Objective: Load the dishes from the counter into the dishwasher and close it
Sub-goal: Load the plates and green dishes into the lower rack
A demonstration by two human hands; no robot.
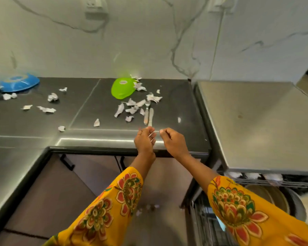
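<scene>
Your curled left hand (144,141) and right hand (172,140) seem empty; beyond them wait steel cutlery (148,114), green plastic bowl (123,87), blue plate (19,83).

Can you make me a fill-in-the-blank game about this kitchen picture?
1. The bowl lying upside down near the wall is ____.
2. The plate at the far left of the counter is ____.
3. The fork lies among torn scraps of ____.
4. Both hands, the left hand and right hand, hover over the counter's ____ edge.

Answers: green; blue; paper; front
</scene>
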